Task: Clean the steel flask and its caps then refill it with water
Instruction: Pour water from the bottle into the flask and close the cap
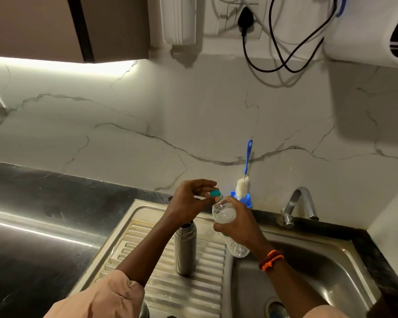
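Note:
The steel flask [185, 249] stands upright and uncapped on the ribbed drainboard [193, 292] left of the sink basin. Above it, my right hand [241, 226] grips a clear plastic water bottle [224, 213] round its middle, tilted with its neck toward the upper left. My left hand [189, 201] pinches the bottle's small teal cap [215, 193] at the neck. I cannot tell whether the cap is on the thread or just off it. The flask's own caps are not in view.
A bottle brush [244, 180] with a blue handle stands in a blue holder [247, 200] against the marble wall. A chrome tap [296, 205] curves over the steel sink basin [319, 267]. Dark countertop [32, 226] stretches left. Black cables [285, 53] hang from a wall socket above.

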